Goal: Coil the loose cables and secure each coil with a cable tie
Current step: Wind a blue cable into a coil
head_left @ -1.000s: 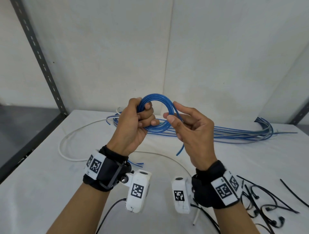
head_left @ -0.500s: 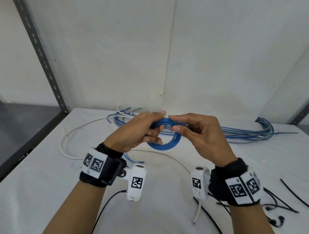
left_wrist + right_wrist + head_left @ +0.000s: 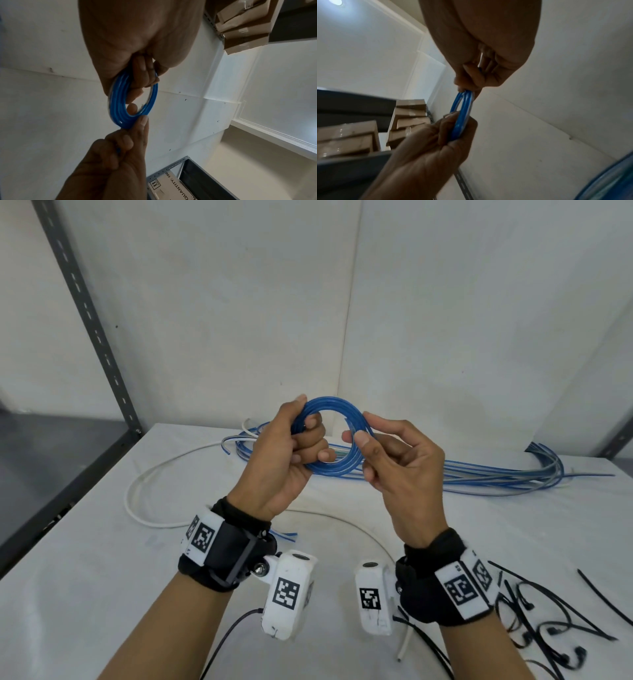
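- Head view, far left: a white cable point(image 3: 137, 508) loops loose on the tabletop point(image 3: 85, 594), not yet coiled.
- Left hand point(image 3: 284, 460) is curled round the left side of the coil point(image 3: 334, 405), fingers through its middle; the left wrist view shows the same grip on the blue turns point(image 3: 120, 102).
- That coil is held upright in the air above the tabletop, between both hands, several turns deep and with no tie on it.
- Right hand point(image 3: 397, 463) pinches the coil's right side between thumb and fingertips point(image 3: 359, 436), seen again from the right wrist point(image 3: 471, 75).
- Behind the hands a bundle point(image 3: 479, 477) of straight blue cables lies along the back of the tabletop.
- Far right, black ties point(image 3: 548, 621) lie scattered near the right wrist.
- Judgement: the winding of this cable looks finished and the step in hand is squaring up the turns.
- Next, one hand must keep every turn clamped while the other reaches for a tie and threads it round the bunch; a slack grip could let the turns spring apart.
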`<state>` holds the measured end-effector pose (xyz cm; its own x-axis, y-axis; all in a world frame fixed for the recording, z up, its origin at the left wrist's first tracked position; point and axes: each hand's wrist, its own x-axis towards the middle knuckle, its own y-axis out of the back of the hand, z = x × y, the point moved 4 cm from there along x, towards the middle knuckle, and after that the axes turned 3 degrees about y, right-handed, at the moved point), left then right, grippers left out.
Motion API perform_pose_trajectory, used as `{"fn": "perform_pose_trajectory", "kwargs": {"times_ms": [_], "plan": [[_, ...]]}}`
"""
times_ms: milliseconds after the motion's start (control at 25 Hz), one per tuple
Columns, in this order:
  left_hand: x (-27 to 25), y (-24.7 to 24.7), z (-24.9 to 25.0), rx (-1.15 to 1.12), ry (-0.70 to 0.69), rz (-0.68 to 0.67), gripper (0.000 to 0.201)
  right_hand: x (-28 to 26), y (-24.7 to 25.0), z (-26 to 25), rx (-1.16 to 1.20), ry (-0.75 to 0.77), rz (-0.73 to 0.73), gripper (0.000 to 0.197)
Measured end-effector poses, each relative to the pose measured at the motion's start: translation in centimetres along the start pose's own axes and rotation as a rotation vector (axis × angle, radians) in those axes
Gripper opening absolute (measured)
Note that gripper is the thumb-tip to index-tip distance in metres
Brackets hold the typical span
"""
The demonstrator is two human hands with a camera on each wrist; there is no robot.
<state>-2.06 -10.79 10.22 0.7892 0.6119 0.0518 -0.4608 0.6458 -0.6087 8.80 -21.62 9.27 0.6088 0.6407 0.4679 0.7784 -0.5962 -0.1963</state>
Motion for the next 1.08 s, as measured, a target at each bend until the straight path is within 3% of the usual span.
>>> {"fn": "perform_pose_trajectory", "kwargs": {"times_ms": [120,320,480,600,800,960,1080], "plan": [[0.1,0.2,0.0,0.148,0.033,-0.031,0.043,0.4,0.9,-0.4,-0.025,0.053,-0.008,0.018],[-0.2,0.8,-0.6,0.756,0.158,-0.087,0.055,0.6,1.6,-0.5,-0.312,0.091,-0.338,0.017],[-0.7,0.5,-0.8,0.945,0.165,-0.119,0.056,0.4,1.3,-0.8,-0.326,0.116,-0.398,0.017],[-0.6,0.4,-0.5,0.879,0.064,-0.090,0.050,0.5,1.3,-0.9,-0.363,0.154,-0.345,0.017],[-0.1,0.5,0.0,0.556,-0.010,0.050,0.049,1.0,1.9,-0.5,-0.315,0.203,-0.045,0.002],[-0.2,0.5,0.4,0.411,-0.028,0.078,0.051,0.5,0.6,0.2,-0.076,0.106,-0.084,0.015],[-0.1,0.5,0.1,0.342,-0.016,0.078,0.052,0.4,0.4,0.1,-0.024,0.086,-0.104,0.024]]}}
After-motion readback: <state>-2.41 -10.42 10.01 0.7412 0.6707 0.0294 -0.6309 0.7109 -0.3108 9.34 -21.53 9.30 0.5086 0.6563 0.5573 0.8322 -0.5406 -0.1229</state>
